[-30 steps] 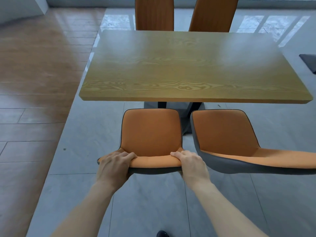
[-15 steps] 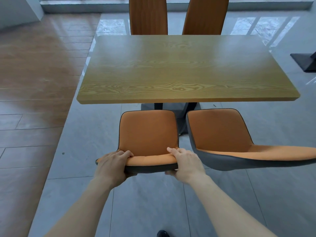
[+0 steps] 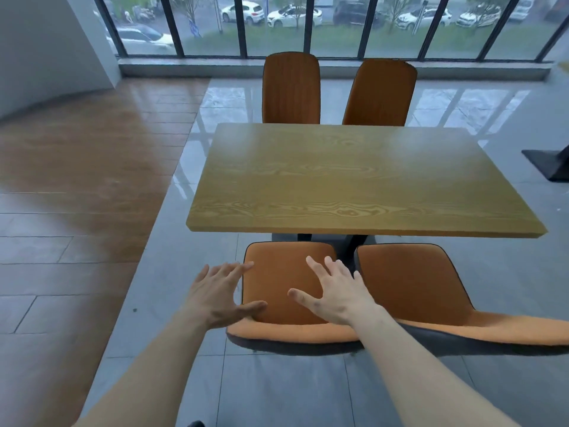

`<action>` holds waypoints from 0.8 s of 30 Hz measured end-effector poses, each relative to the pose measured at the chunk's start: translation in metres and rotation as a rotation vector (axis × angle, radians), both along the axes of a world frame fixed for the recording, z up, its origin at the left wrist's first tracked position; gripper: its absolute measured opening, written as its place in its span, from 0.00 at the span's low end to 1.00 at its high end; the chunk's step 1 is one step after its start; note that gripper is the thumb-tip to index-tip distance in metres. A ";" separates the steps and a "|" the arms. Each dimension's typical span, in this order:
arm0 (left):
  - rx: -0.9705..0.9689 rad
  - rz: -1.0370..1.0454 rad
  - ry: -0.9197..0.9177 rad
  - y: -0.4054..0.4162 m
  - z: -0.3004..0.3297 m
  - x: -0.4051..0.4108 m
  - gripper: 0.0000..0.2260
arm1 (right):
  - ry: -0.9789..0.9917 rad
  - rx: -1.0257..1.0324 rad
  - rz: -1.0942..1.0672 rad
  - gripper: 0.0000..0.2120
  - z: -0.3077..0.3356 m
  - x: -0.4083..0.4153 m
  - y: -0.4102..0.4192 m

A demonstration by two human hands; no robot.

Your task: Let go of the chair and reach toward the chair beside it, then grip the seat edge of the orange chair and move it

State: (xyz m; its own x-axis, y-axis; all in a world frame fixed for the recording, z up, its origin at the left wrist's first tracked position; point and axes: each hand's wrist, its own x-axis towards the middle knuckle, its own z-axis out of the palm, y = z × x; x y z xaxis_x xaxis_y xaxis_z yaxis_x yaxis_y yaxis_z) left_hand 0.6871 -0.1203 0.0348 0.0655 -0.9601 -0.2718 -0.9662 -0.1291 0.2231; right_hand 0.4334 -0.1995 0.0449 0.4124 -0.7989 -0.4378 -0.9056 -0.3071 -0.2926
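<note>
Well, the biggest thing before me was the wooden table [image 3: 354, 180], one only, its top bare of things and its near edge just above the two seats on my side. Chairs came next, and I counted four orange ones: two at the far side by the window, the far left chair [image 3: 291, 87] and the far right chair [image 3: 380, 94], both standing close to the table, and two on my side, the near left chair [image 3: 283, 291] and the near right chair [image 3: 409, 285], close beside each other with their seats under the table's edge. The near left chair was the one under my hands, directly in front of me, its curved back rim toward me. My left hand [image 3: 215, 298] was spread open at that chair's left edge, thumb at the rim, gripping nothing. My right hand [image 3: 335, 294] was open too, fingers splayed over the backrest's right part; whether the palm touched the cushion I could not tell. I judged the step to be the handling of this one chair's position at the table, with no hold on it at that moment. Any further shifting would have called for a fresh two-handed grip on the back rim, kept level so as not to knock the neighbouring chair.
</note>
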 end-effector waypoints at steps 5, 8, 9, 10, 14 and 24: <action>-0.084 0.039 -0.003 -0.031 0.025 0.093 0.47 | 0.006 -0.074 0.055 0.51 0.026 0.105 -0.034; -0.144 0.047 0.007 -0.051 0.039 0.163 0.48 | 0.016 -0.095 0.055 0.53 0.040 0.180 -0.053; -0.158 0.048 0.008 -0.056 0.044 0.188 0.48 | 0.018 -0.097 0.054 0.53 0.045 0.206 -0.059; -0.167 0.050 0.005 -0.061 0.049 0.213 0.48 | 0.018 -0.102 0.054 0.53 0.050 0.232 -0.065; -0.199 0.091 -0.016 -0.088 0.069 0.313 0.48 | 0.001 -0.160 0.061 0.52 0.068 0.330 -0.097; -0.280 0.150 -0.050 -0.215 0.067 0.484 0.49 | 0.006 -0.266 0.040 0.50 0.066 0.510 -0.228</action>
State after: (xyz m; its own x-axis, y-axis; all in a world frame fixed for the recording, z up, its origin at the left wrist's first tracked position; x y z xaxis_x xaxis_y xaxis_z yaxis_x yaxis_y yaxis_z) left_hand 1.1714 -0.3355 0.1015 0.2189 -0.9757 0.0083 -0.9515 -0.2116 0.2232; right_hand 0.9439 -0.4280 0.1106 0.4436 -0.8694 -0.2175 -0.8929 -0.4078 -0.1911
